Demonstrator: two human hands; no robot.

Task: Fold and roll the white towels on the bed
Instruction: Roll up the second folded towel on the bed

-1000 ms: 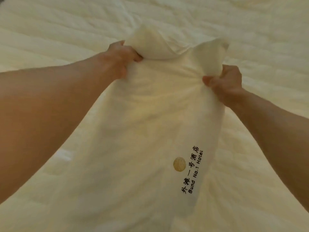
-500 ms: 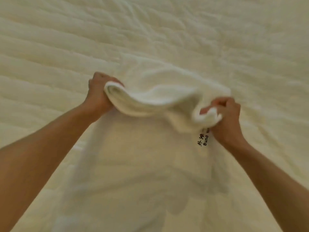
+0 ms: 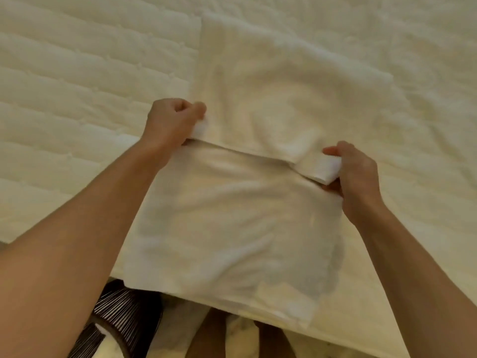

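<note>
1. White terry towel [image 3: 232, 215] lies spread on the bed [image 3: 77, 86], in the middle of the view. Its near end reaches the near edge of the mattress and hangs a little over it.
2. A far layer of the same cloth is laid over the near part. Its free edge crosses the towel from one hand to the other and slants down toward the right, with a thin shadow beneath it.
3. At the left end of that edge, the left hand [image 3: 171, 122] has its fingers curled in. The thumb and fingers are pinched together on the corner, and a small tab of white cloth shows just below the thumb. The hand sits low against the towel.
4. At the right end, the right hand [image 3: 357, 182] has the thumb on top and the curled fingers underneath, clamped on the corner. That corner is raised slightly off the lower layer and shows a thick, doubled edge.
5. Both bare forearms reach in from the lower corners of the view.
6. Around the towel, the bed cover is cream and quilted, with stitched bands on the left and loose wrinkles on the right.
7. Below the mattress edge at lower left is a dark striped fabric [image 3: 121, 313] with fine white lines. The blurred brown shape beside it is too unclear to tell.
</note>
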